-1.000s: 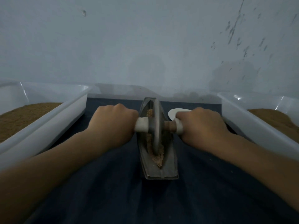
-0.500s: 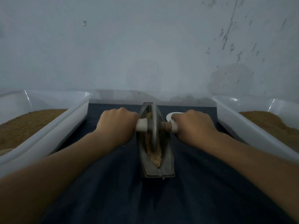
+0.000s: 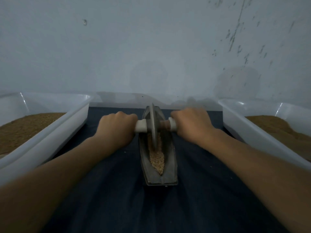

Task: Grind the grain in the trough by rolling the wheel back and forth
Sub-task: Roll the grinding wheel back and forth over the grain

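Wheel (image 3: 153, 125) has rolled a bit more to the far end of the trough (image 3: 170, 172). That trough, mid dark cloth (image 3: 117, 199), looks heavy & hard, boat-shaped. The wheel is thin gray metal, prob heavy too. L hand (image 3: 116, 130) & R hand (image 3: 193, 125) each squeeze a rod (image 3: 141, 126) end, the best spot to hold. Grain (image 3: 157, 158) in the near half is tan, loose, light.

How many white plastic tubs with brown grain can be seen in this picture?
2. The left tub lies left of the trough, the right tub right of it. The picture's edges cut both.
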